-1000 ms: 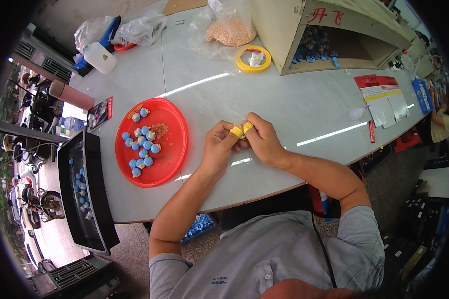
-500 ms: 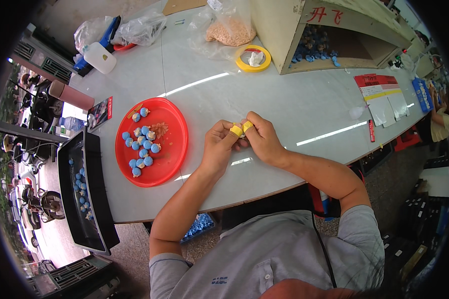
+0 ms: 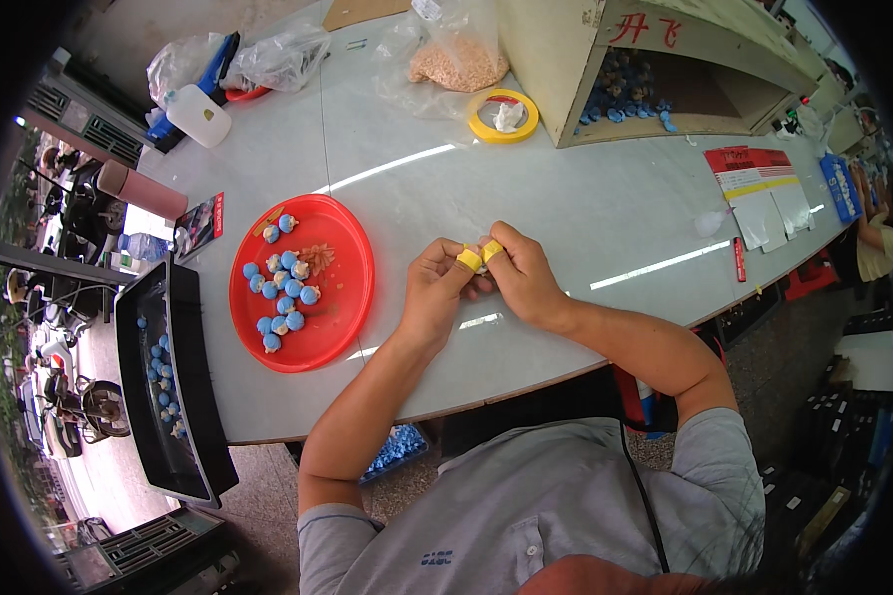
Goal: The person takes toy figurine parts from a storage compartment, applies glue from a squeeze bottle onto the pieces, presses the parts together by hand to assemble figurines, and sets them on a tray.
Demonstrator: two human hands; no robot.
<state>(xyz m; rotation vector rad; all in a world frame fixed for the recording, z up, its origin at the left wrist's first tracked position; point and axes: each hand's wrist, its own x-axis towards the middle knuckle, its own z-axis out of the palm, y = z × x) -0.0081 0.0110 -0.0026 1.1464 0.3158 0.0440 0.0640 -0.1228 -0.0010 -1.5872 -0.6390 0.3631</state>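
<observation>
My left hand (image 3: 433, 294) and my right hand (image 3: 528, 282) meet above the grey tabletop (image 3: 407, 198), fingers pinched together tip to tip. Yellow tape (image 3: 468, 260) is wrapped round both thumbs. Something small and pale seems to sit between the fingertips, but they hide most of it, so its kind cannot be told. Left of my hands lies a round red plate (image 3: 355, 307), bearing several small blue-and-cream ball-shaped pieces (image 3: 286, 305) and a patch of small pale bits (image 3: 318, 259).
A black bin (image 3: 203, 436) at the left edge holds more blue pieces. Farther back are a yellow tape roll (image 3: 531, 121), a bag of orange-pink bits (image 3: 458, 67) and a pale open-fronted box (image 3: 551, 69) with blue parts. A pink bottle (image 3: 144, 190) stands at far left, papers (image 3: 754, 193) at right.
Hardly anything differs. Both hands stay pinched together in the same spot, with only a very slight shift of the fingers; the plate and its pieces have not moved.
</observation>
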